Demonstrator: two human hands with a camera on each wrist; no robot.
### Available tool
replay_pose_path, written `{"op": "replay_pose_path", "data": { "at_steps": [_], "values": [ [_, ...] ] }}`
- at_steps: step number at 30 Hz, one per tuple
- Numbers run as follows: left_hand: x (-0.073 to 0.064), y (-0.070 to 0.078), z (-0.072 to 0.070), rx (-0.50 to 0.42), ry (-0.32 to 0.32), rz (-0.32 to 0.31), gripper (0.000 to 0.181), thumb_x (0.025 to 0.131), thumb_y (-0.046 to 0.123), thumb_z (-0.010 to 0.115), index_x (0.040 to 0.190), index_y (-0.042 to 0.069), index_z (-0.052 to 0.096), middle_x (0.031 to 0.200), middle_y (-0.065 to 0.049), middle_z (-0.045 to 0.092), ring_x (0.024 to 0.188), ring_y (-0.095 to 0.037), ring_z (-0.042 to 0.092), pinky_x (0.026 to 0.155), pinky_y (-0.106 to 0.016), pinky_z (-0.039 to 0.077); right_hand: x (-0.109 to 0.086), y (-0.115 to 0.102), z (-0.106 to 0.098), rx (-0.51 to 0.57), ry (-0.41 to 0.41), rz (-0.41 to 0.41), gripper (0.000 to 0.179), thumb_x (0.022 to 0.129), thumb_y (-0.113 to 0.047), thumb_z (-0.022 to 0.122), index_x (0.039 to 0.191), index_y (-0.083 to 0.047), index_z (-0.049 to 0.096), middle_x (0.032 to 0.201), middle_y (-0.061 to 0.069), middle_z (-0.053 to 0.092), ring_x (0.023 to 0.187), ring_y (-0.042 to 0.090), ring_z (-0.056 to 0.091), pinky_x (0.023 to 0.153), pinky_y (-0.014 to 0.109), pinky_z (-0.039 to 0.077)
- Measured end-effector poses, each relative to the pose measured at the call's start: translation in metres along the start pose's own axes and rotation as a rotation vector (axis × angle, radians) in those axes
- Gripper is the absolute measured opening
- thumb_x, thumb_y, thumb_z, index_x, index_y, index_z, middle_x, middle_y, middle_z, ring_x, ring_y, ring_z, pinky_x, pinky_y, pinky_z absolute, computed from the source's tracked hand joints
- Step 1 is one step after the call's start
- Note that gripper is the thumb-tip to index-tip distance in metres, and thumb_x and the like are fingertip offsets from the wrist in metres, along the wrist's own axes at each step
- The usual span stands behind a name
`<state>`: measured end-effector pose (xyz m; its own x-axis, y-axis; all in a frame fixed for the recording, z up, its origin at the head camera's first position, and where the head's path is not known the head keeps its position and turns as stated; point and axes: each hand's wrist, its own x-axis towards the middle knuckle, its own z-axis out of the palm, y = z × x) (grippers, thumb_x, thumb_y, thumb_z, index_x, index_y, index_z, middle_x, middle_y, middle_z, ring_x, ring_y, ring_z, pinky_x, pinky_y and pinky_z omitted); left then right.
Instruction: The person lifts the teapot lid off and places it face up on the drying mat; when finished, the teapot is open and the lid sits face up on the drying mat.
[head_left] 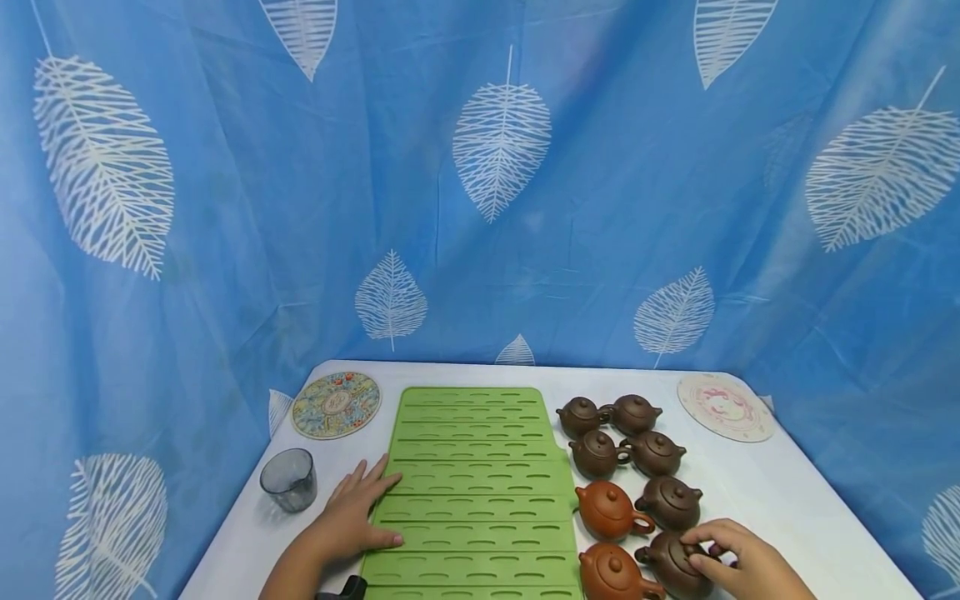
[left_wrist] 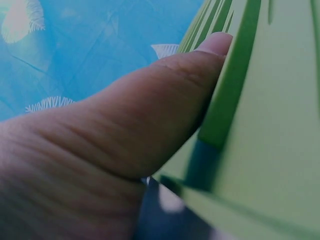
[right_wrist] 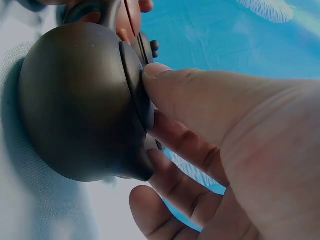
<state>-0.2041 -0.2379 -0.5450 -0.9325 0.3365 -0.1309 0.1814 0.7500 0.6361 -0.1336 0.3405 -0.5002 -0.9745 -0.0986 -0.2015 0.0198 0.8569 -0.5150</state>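
Observation:
My right hand (head_left: 731, 554) pinches a dark brown teapot (head_left: 667, 567) at its lid, at the front right of the table. In the right wrist view the thumb lies against the lid's edge, the other fingers are on its far side, and the teapot's round body (right_wrist: 80, 105) stands on the white cloth; the lid's knob is hidden behind the thumb. My left hand (head_left: 348, 517) rests with spread fingers on the left edge of a long green slotted mat (head_left: 480, 492). The left wrist view shows its thumb (left_wrist: 155, 100) pressed on the mat's rim.
Two orange-brown teapots (head_left: 607, 510) stand between the mat and several more dark brown teapots (head_left: 656, 454). A grey glass cup (head_left: 289, 482) is left of the mat. Round patterned coasters lie at the back left (head_left: 336, 406) and back right (head_left: 725, 407). A blue leaf-print curtain (head_left: 600, 208) surrounds the table.

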Motion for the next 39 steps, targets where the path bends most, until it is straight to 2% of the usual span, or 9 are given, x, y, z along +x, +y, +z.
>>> {"op": "replay_pose_path", "data": {
  "at_steps": [3, 10, 13, 17, 20, 27, 30, 35, 39],
  "values": [
    [0.000, -0.001, 0.000, -0.008, -0.004, -0.002, 0.100, 0.073, 0.049, 0.094, 0.156, 0.014, 0.052, 0.175, -0.014, 0.019, 0.159, -0.052, 0.004, 0.124, -0.073, 0.003, 0.000, -0.003, -0.001, -0.012, 0.010, 0.033, 0.021, 0.090, -0.026, 0.082, 0.110, -0.022, 0.075, 0.110, -0.005, 0.067, 0.082, 0.001, 0.055, 0.069, 0.027, 0.054],
    [0.002, -0.004, 0.001, -0.018, 0.010, 0.011, 0.102, 0.071, 0.054, 0.093, 0.156, 0.014, 0.052, 0.174, -0.015, 0.021, 0.158, -0.053, 0.006, 0.123, -0.074, 0.004, -0.003, -0.008, -0.005, 0.009, 0.044, 0.091, 0.019, 0.093, -0.024, 0.079, 0.111, -0.020, 0.073, 0.105, -0.006, 0.070, 0.087, 0.010, 0.061, 0.073, 0.034, 0.056],
    [0.002, -0.006, 0.002, -0.025, 0.020, 0.017, 0.102, 0.070, 0.056, 0.092, 0.155, 0.014, 0.053, 0.174, -0.016, 0.021, 0.158, -0.054, 0.008, 0.123, -0.074, 0.005, -0.004, -0.010, -0.008, 0.036, 0.045, 0.070, 0.020, 0.096, -0.028, 0.075, 0.114, -0.019, 0.072, 0.103, -0.008, 0.069, 0.084, 0.004, 0.059, 0.071, 0.031, 0.054],
    [0.002, -0.008, 0.004, -0.027, 0.029, 0.025, 0.103, 0.069, 0.056, 0.092, 0.155, 0.014, 0.054, 0.174, -0.016, 0.022, 0.157, -0.055, 0.008, 0.122, -0.075, 0.005, -0.006, -0.012, -0.009, 0.072, 0.048, -0.027, 0.021, 0.100, -0.028, 0.071, 0.117, -0.015, 0.069, 0.104, -0.004, 0.065, 0.083, -0.003, 0.052, 0.068, 0.027, 0.052],
    [0.002, -0.008, 0.004, -0.027, 0.022, 0.015, 0.103, 0.070, 0.055, 0.093, 0.155, 0.013, 0.053, 0.174, -0.014, 0.021, 0.158, -0.053, 0.006, 0.123, -0.074, 0.004, -0.005, -0.016, -0.008, 0.087, 0.054, -0.062, 0.022, 0.101, -0.029, 0.069, 0.117, -0.014, 0.068, 0.102, -0.003, 0.063, 0.082, -0.003, 0.052, 0.067, 0.026, 0.051],
    [0.001, -0.006, 0.003, -0.027, -0.001, -0.008, 0.102, 0.071, 0.054, 0.093, 0.156, 0.015, 0.053, 0.175, -0.012, 0.020, 0.159, -0.052, 0.005, 0.122, -0.075, 0.005, -0.002, -0.033, -0.002, 0.157, 0.081, 0.046, 0.021, 0.103, -0.028, 0.068, 0.117, -0.012, 0.066, 0.096, -0.003, 0.063, 0.080, 0.005, 0.054, 0.069, 0.026, 0.050],
    [0.002, -0.005, 0.002, -0.024, -0.008, -0.008, 0.102, 0.072, 0.053, 0.093, 0.156, 0.014, 0.052, 0.175, -0.014, 0.020, 0.158, -0.053, 0.005, 0.122, -0.075, 0.004, -0.001, -0.036, -0.001, 0.254, 0.071, 0.020, 0.023, 0.106, -0.024, 0.063, 0.120, -0.005, 0.060, 0.095, 0.002, 0.061, 0.080, 0.007, 0.055, 0.069, 0.027, 0.050],
    [0.003, -0.004, 0.000, -0.024, -0.004, -0.010, 0.102, 0.071, 0.053, 0.093, 0.156, 0.014, 0.052, 0.175, -0.014, 0.020, 0.159, -0.053, 0.005, 0.123, -0.074, 0.004, 0.001, -0.040, 0.003, 0.488, 0.030, -0.051, 0.028, 0.110, -0.015, 0.055, 0.126, 0.007, 0.047, 0.099, 0.011, 0.064, 0.083, 0.012, 0.061, 0.073, 0.028, 0.056],
    [0.002, -0.004, 0.000, -0.030, -0.008, -0.008, 0.101, 0.072, 0.050, 0.094, 0.156, 0.014, 0.052, 0.175, -0.014, 0.020, 0.159, -0.053, 0.004, 0.123, -0.075, 0.004, 0.003, -0.049, 0.009, 0.633, 0.046, -0.014, 0.033, 0.108, -0.014, 0.059, 0.129, 0.009, 0.046, 0.109, 0.016, 0.070, 0.090, 0.018, 0.067, 0.078, 0.029, 0.060]
  ]
}}
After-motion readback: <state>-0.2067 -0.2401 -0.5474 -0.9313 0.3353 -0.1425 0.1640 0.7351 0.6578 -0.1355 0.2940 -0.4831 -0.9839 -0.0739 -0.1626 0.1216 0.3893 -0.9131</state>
